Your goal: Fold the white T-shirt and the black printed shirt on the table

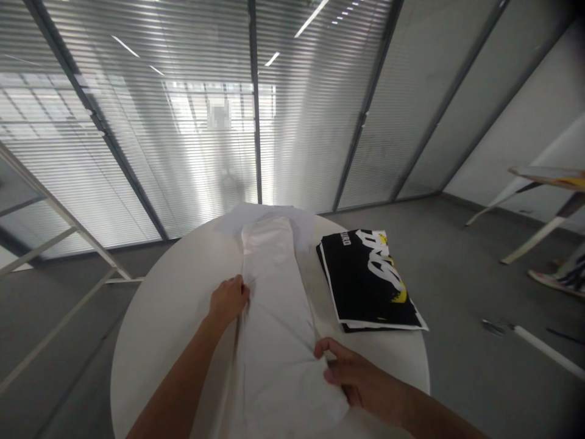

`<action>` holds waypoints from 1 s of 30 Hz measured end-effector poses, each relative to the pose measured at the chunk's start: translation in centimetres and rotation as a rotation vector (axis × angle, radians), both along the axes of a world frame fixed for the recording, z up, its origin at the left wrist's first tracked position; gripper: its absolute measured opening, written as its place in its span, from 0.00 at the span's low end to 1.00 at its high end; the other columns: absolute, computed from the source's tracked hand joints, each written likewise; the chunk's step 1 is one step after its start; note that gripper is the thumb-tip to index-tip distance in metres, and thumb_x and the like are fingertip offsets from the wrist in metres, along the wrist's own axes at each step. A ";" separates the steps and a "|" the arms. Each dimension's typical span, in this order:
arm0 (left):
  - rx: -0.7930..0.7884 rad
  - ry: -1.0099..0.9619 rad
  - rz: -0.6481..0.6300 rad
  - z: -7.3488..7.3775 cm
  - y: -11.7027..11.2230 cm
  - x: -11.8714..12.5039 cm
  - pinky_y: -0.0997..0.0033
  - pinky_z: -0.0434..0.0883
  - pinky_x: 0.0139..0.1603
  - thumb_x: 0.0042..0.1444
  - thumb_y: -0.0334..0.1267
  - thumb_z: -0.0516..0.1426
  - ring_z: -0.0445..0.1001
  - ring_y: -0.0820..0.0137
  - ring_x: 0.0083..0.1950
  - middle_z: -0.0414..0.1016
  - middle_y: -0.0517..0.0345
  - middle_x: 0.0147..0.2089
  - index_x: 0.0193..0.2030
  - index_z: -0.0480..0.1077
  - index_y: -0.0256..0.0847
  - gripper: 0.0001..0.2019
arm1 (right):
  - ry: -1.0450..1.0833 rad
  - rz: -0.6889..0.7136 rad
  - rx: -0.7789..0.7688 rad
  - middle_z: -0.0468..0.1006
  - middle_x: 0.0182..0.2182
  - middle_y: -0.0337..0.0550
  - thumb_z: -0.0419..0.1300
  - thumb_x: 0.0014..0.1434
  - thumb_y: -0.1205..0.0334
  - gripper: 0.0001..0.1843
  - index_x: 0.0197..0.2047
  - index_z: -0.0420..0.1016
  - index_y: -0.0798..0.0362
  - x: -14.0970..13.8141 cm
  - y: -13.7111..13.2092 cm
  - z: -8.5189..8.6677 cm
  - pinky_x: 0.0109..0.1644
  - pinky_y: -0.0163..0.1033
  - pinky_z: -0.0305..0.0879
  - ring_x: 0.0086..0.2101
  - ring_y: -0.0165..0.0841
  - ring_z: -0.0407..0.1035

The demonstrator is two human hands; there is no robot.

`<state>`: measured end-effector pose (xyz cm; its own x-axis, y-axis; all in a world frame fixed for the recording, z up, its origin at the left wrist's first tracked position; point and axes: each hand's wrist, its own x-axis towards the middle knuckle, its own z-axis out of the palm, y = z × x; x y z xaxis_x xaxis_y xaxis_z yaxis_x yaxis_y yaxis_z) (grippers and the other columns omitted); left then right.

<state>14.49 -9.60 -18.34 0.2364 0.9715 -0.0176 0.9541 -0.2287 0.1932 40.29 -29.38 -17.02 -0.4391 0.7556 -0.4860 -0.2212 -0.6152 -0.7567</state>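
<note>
A long white folded garment [274, 317] lies down the middle of the round white table [169, 329], its far end narrow and its near end wider, with light creases. My left hand [228, 302] is closed at its left edge, about midway along, the fingers curled over the fabric. Lower down on the right side, my right hand [354, 375] pinches the near right edge between thumb and fingers. What kind of garment it is, I cannot tell.
Right of the garment sits a stack of folded black shirts [356, 280] with white and yellow print. Under the garment's far end lies thin white sheeting [233, 217]. A white metal frame [59, 213] stands left; beyond the table is a glass partition with blinds [301, 134].
</note>
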 end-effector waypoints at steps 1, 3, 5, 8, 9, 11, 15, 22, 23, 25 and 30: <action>-0.003 0.001 -0.012 0.1 0.0 -0.1 0.66 0.67 0.40 0.62 0.42 0.46 0.74 0.61 0.44 0.76 0.48 0.41 0.41 0.67 0.42 0.12 | -0.062 0.015 0.054 0.67 0.32 0.33 0.64 0.48 0.60 0.26 0.50 0.60 0.45 0.0 -0.2 0.0 0.34 0.32 0.65 0.30 0.27 0.67; -0.009 -0.005 -0.044 0.2 0.0 -0.3 0.65 0.66 0.41 0.62 0.42 0.46 0.73 0.62 0.44 0.76 0.48 0.42 0.40 0.67 0.42 0.11 | -0.201 0.083 0.182 0.64 0.31 0.32 0.65 0.46 0.65 0.31 0.54 0.62 0.45 0.0 -0.5 0.2 0.34 0.28 0.62 0.30 0.24 0.63; -0.010 -0.015 -0.074 0.3 0.0 -0.5 0.66 0.66 0.42 0.62 0.42 0.47 0.73 0.63 0.44 0.75 0.49 0.42 0.40 0.67 0.42 0.11 | -0.319 0.165 0.266 0.63 0.30 0.32 0.64 0.48 0.67 0.28 0.53 0.66 0.47 0.1 -0.9 0.5 0.33 0.28 0.61 0.30 0.24 0.61; -0.005 -0.028 -0.090 0.3 0.0 -0.6 0.66 0.65 0.42 0.62 0.42 0.47 0.73 0.63 0.45 0.75 0.49 0.42 0.39 0.66 0.42 0.10 | -0.420 0.216 0.207 0.61 0.31 0.35 0.60 0.50 0.65 0.24 0.52 0.69 0.49 0.0 -1.7 0.9 0.31 0.31 0.65 0.29 0.26 0.61; -0.001 -0.029 -0.087 0.3 -0.1 -0.5 0.66 0.65 0.43 0.62 0.42 0.47 0.73 0.63 0.45 0.75 0.49 0.42 0.40 0.66 0.42 0.10 | -0.446 0.221 0.177 0.61 0.31 0.35 0.59 0.50 0.65 0.25 0.53 0.69 0.49 -0.1 -2.0 1.0 0.30 0.32 0.67 0.28 0.26 0.61; 0.008 -0.037 -0.075 0.4 -0.3 -0.3 0.65 0.65 0.44 0.62 0.41 0.47 0.72 0.62 0.46 0.75 0.49 0.43 0.42 0.66 0.41 0.10 | -0.523 0.208 0.170 0.64 0.33 0.38 0.58 0.51 0.65 0.26 0.55 0.69 0.48 -0.1 -2.8 1.1 0.30 0.33 0.69 0.30 0.28 0.63; -0.007 -0.136 -0.088 1.2 -2.4 -0.5 0.64 0.67 0.45 0.61 0.37 0.47 0.72 0.63 0.45 0.74 0.48 0.45 0.48 0.63 0.40 0.11 | -0.817 0.096 0.456 0.64 0.54 0.49 0.54 0.53 0.69 0.28 0.58 0.67 0.45 0.2 -4.4 1.4 0.41 0.37 0.72 0.37 0.30 0.69; -0.066 -0.282 -0.525 1.4 -14.1 -4.4 0.57 0.62 0.63 0.45 0.19 0.47 0.65 0.65 0.60 0.69 0.53 0.56 0.52 0.67 0.47 0.28 | -0.858 0.270 1.023 0.57 0.64 0.48 0.48 0.47 0.81 0.36 0.56 0.70 0.44 1.9 -5.7 1.9 0.60 0.41 0.63 0.58 0.36 0.62; -0.067 -0.282 -0.555 1.2 -15.6 -5.1 0.56 0.62 0.64 0.44 0.18 0.47 0.61 0.65 0.64 0.65 0.54 0.62 0.53 0.67 0.49 0.32 | -0.847 0.308 1.049 0.59 0.63 0.48 0.47 0.48 0.81 0.35 0.55 0.70 0.44 2.0 -5.6 1.7 0.60 0.41 0.62 0.59 0.35 0.62; -0.056 -0.284 -0.598 0.8 -17.8 -6.4 0.56 0.61 0.66 0.43 0.16 0.46 0.53 0.64 0.70 0.55 0.58 0.70 0.55 0.67 0.53 0.35 | -0.841 0.358 1.089 0.61 0.61 0.47 0.45 0.52 0.81 0.33 0.54 0.70 0.44 2.1 -5.3 1.2 0.61 0.41 0.61 0.60 0.33 0.60; 0.020 -0.258 -0.650 -0.1 -19.4 -7.9 0.54 0.61 0.67 0.42 0.18 0.51 0.51 0.62 0.72 0.52 0.59 0.72 0.58 0.66 0.54 0.37 | -0.843 0.312 1.224 0.67 0.55 0.49 0.48 0.60 0.77 0.23 0.53 0.69 0.48 1.7 -4.3 -0.2 0.60 0.40 0.62 0.57 0.32 0.61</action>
<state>6.55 -29.04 -18.39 0.7640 0.6312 0.1340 0.5468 -0.7435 0.3850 42.00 -33.68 -17.25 -0.5756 0.8000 0.1695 0.5403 0.5276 -0.6556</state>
